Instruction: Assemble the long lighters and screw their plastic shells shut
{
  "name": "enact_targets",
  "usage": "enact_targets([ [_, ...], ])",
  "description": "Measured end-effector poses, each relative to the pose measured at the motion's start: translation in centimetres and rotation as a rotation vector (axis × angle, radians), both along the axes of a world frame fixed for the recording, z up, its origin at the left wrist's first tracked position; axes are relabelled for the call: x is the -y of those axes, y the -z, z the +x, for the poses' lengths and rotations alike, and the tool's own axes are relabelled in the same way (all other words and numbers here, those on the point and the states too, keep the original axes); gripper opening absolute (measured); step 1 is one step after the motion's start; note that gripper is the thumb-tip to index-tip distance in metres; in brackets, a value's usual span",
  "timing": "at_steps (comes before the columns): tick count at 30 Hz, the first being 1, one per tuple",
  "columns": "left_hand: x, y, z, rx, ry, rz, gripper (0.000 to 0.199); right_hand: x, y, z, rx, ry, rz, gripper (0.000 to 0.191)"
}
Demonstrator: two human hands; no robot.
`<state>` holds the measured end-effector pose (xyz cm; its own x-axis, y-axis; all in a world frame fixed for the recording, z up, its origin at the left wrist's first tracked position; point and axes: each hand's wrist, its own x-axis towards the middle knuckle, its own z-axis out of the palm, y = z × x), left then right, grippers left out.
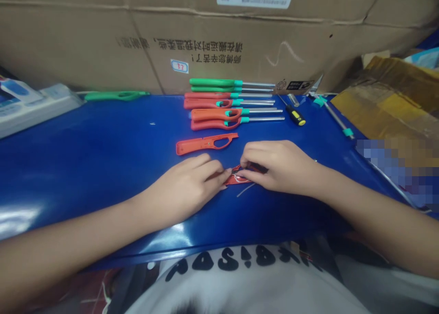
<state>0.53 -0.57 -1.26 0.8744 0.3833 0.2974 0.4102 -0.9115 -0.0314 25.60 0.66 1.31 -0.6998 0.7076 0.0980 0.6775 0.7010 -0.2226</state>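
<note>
Both hands meet over a red lighter shell half [235,180] near the front of the blue table. My left hand [195,186] pinches its left end, fingers closed. My right hand [277,167] is closed over the right part, thumb and fingertips pressed at a white wire [237,178] inside. A thin pale strand [245,190] sticks out below the shell. The fingers hide much of the shell and whatever else sits in it. Just beyond my hands lies a separate orange-red lighter shell half [195,145] with a trigger opening.
Several red and green stick lighters [212,104] with metal tubes lie stacked at the back, beside a yellow-black screwdriver [295,115]. A green shell piece [116,95] and a white power strip [44,108] are at left. A metal tube [336,115] lies right; a large cardboard box [103,39] stands behind.
</note>
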Motion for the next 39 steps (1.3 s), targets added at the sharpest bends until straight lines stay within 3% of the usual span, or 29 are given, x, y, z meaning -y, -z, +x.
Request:
enact_targets([
  [9, -0.1, 0.4, 0.1, 0.162, -0.045, -0.139, 0.028, -0.4, 1.1, 0.2, 0.116, -0.166, 0.183, 0.027],
  [12, -0.2, 0.4, 0.1, 0.144, -0.044, -0.127, 0.028, -0.3, 1.2, 0.0, 0.114, -0.165, 0.205, 0.026],
  [20, 0.0, -0.7, -0.4, -0.049, -0.053, 0.036, 0.027, -0.9, -1.2, 1.4, -0.08, -0.001, -0.012, 0.023],
  [25, 0.0, -1.0, -1.0, -0.02, -0.124, 0.017, 0.029, -2.0, -2.8, 4.2, -0.05, -0.065, -0.261, 0.016],
  [27, -0.1, -0.9, -1.2, 0.013, -0.136, -0.033, 0.03, -2.2, -2.9, 4.6, -0.008, -0.074, -0.293, 0.018],
  [32, -0.3, -0.5, -1.5, 0.044, -0.155, -0.092, 0.031, -2.1, -2.3, 4.1, 0.021, -0.102, -0.253, 0.013],
  [39, -0.4, -0.5, -1.4, 0.058, -0.212, -0.127, 0.032, -1.5, -1.5, 3.6, 0.132, -0.116, -0.002, 0.022],
])
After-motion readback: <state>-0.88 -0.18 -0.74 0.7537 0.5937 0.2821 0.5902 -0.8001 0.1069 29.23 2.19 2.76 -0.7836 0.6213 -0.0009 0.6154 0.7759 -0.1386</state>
